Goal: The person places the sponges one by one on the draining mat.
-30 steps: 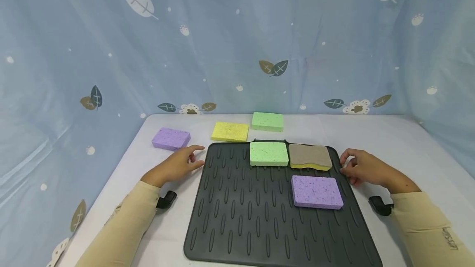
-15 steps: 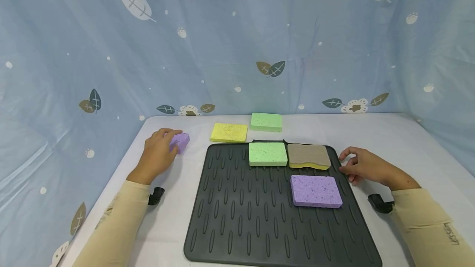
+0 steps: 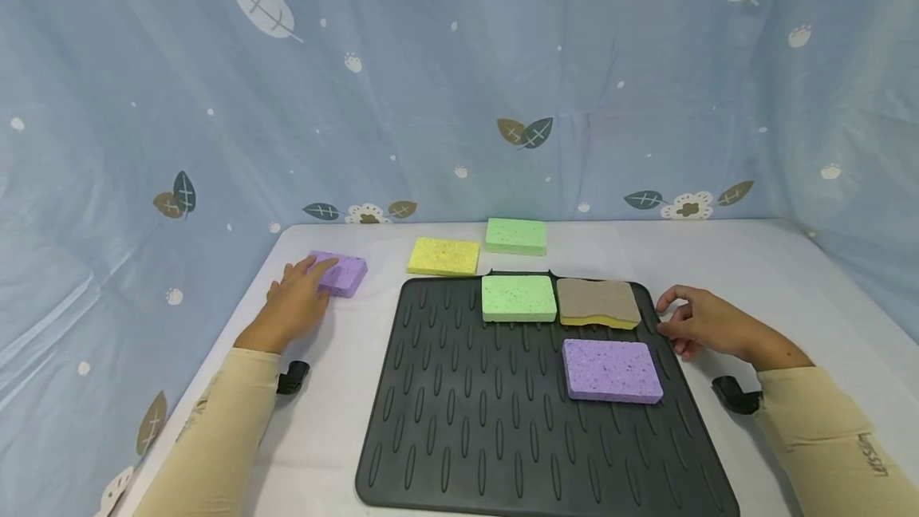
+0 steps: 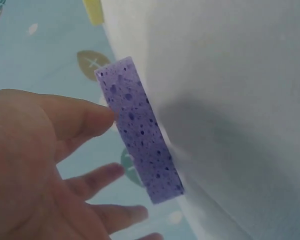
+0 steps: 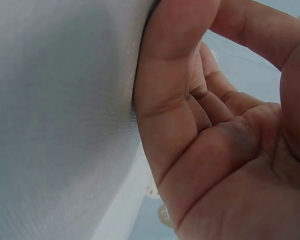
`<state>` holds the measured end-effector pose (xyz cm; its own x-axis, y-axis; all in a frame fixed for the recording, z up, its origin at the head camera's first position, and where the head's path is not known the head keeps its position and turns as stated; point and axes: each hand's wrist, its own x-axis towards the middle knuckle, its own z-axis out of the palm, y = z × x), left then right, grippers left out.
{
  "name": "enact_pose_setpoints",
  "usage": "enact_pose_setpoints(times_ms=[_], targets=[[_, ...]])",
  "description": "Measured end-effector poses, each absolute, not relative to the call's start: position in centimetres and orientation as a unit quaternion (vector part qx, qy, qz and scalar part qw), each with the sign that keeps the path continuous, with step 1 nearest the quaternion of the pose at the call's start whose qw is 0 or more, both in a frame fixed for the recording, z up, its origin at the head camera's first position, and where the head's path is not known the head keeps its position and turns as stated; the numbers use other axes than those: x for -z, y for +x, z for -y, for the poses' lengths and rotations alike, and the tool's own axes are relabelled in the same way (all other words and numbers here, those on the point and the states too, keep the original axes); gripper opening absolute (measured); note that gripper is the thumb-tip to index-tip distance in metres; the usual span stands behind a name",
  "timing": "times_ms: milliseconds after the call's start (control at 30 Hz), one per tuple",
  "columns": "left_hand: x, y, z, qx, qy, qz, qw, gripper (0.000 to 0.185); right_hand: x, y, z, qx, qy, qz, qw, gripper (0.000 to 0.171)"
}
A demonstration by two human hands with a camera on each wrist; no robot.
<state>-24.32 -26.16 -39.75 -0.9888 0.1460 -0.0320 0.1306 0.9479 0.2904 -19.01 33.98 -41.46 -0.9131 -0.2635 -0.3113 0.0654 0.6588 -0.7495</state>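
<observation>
My left hand is at the left end of a purple sponge on the table's far left, its fingers reaching over that end. In the left wrist view, the fingers are spread and fairly straight, and one fingertip meets the long side of the purple sponge. My right hand rests beside the right edge of a black ridged mat, fingers loosely bent and nothing in them. On the mat lie a green sponge, a yellow sponge with a beige top and a second purple sponge.
Behind the mat, a yellow sponge and another green sponge lie on the white tablecloth. A blue patterned curtain hangs at the back and sides.
My left hand has moved left from between the mat and the purple sponge, over the sponge, then slightly back toward its left end. The right hand has stayed put.
</observation>
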Motion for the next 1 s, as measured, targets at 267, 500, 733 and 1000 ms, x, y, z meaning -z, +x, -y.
enact_pose_setpoints(times_ms=[267,500,733,1000], targets=[[40.12,-23.89,26.28,-0.123,0.068,-0.989,0.035,0.054,41.63,-19.07,-33.9,0.413,-0.058,-0.885,0.205,0.036],[39.7,-23.6,26.07,-0.11,0.049,-0.992,0.025,0.052,41.66,-19.05,-33.93,0.409,-0.055,-0.889,0.198,0.036],[39.44,-23.59,26.0,-0.098,0.039,-0.994,0.021,0.059,41.7,-18.96,-34.01,0.413,-0.062,-0.886,0.201,0.034],[39.49,-23.53,25.95,-0.094,0.03,-0.995,0.023,0.068,41.56,-19.02,-33.87,0.412,-0.06,-0.888,0.196,0.034]])
